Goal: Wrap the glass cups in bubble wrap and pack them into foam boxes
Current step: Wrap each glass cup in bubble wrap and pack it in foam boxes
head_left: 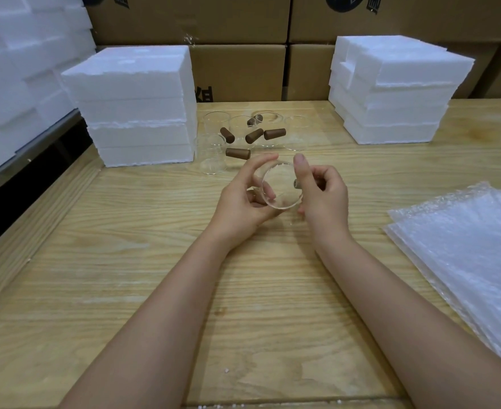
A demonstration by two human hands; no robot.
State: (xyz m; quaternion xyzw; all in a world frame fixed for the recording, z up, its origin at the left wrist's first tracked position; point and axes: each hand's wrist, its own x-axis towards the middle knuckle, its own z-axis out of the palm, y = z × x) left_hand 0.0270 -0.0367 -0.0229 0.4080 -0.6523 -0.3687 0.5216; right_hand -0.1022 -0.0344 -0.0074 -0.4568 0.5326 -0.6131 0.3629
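Note:
I hold a clear glass cup (pixel 281 187) above the middle of the wooden table (pixel 125 261), its round base turned toward me. My left hand (pixel 244 199) grips its body from the left, thumb and fingers curled round it. My right hand (pixel 321 196) holds its right side by the brown handle (pixel 297 183), thumb up over the rim. Several more glass cups with brown handles (pixel 237 137) stand and lie behind. A pile of bubble wrap sheets (pixel 467 255) lies at the right. Foam boxes are stacked at the left (pixel 134 104) and the right (pixel 390 90).
More white foam pieces (pixel 16 69) are piled beyond the table's left edge. Cardboard cartons (pixel 243 25) form a wall at the back. Bare wood stretches in front of my hands to the near edge.

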